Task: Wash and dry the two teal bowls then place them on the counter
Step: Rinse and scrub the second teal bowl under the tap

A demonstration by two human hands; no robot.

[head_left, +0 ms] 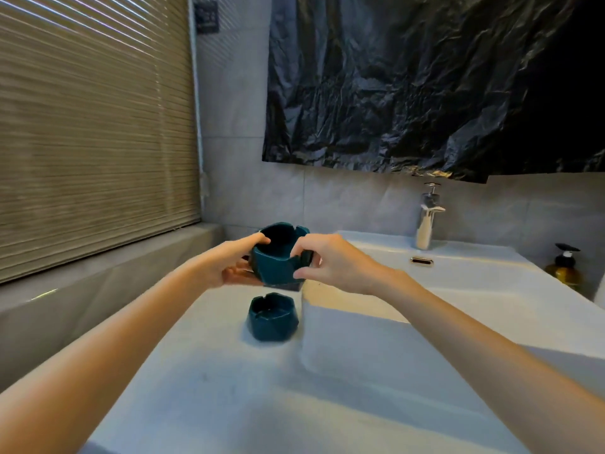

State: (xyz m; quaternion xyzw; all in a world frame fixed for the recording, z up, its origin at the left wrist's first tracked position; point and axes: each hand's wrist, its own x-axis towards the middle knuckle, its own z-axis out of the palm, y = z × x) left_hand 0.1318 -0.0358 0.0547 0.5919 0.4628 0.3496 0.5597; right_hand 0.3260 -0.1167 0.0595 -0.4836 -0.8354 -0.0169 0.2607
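- A teal held bowl (pixel 278 267) is gripped by both hands at the far end of the white surface (pixel 212 371), just left of the sink (pixel 458 290).
- The bowl is kept upright, its dark, notched opening facing up; whether its base is clear of the surface cannot be told.
- The left hand (pixel 229 263) is closed on the bowl's left side: one of its fingers (pixel 258 239) is hooked over the rim, and the others are curled against the wall lower down.
- The right hand (pixel 330 263) is closed on the bowl's right side: the wall is pinched between its upper fingers (pixel 302 249) at the rim and the thumb lower down.
- A second bowl (pixel 271 317), also teal and notched, is set upright on the surface, nearer than the held one, apart from it and untouched by either hand.
- A chrome tap (pixel 427 221) is seen at the far edge of the sink, and an amber soap bottle (pixel 564 268) at the far right.
- A crumpled black sheet (pixel 409 77) is hung on the tiled wall above the sink.
- The window on the left is covered by a blind (pixel 91 126), with a grey sill (pixel 98 280) below it.
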